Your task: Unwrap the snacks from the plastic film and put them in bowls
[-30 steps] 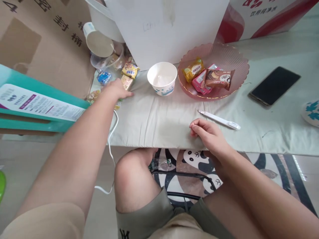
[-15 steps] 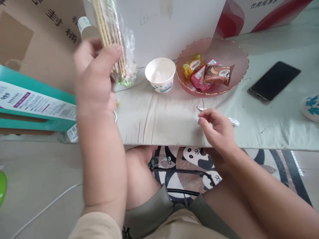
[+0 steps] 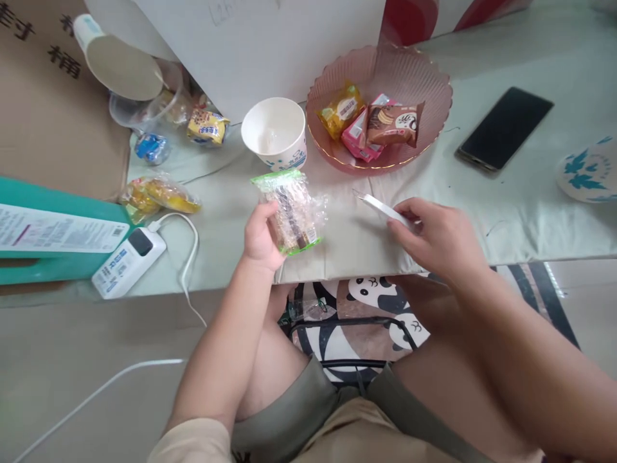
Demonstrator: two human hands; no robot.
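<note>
My left hand is closed on a clear plastic packet of wafers with bright green ends, held over the table's front part just before the white paper cup. What lies inside looks striped brown and pale. To its right, my right hand grips a slim white utility knife, whose thin metal tip points left toward the packet. Knife and packet are apart. Beyond them stands a pink ribbed bowl with several wrapped snacks in it.
A black phone and a patterned paper cup are at the right. At the left are a white power bank with a cable, yellow snack packets, a tipped paper cup and a teal box. Cartons stand behind.
My left hand has brought the wafer packet down and right from the upper left. My right hand has picked up the white utility knife from the table. The view has shifted left.
</note>
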